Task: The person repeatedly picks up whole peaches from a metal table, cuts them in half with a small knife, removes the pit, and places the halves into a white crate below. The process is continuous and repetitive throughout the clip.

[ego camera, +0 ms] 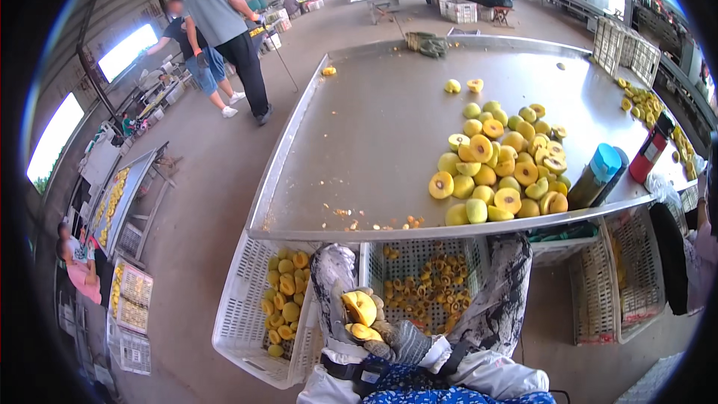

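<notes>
In my left hand (338, 314), which wears a grey knit glove, is a yellow peach half (360, 307). A smaller peach piece (364, 332) lies just below it against the palm. My right hand (410, 341), also gloved, is curled beside the left one, its fingers close to the smaller piece. Whether it grips anything is hidden. Both hands are over my lap. Between my knees stands a crate (367, 269) with scooped-out peach pits (432, 286). Left of my leg, another white plastic crate (238, 292) holds peach halves (286, 292).
On the metal table (359, 140) lies a heap of cut peaches (505, 163). A blue-lidded bottle (597, 174) and a red flask (652, 148) stand at its right. Gloves (426, 44) lie at the far edge. Two people (216, 17) stand on the left aisle.
</notes>
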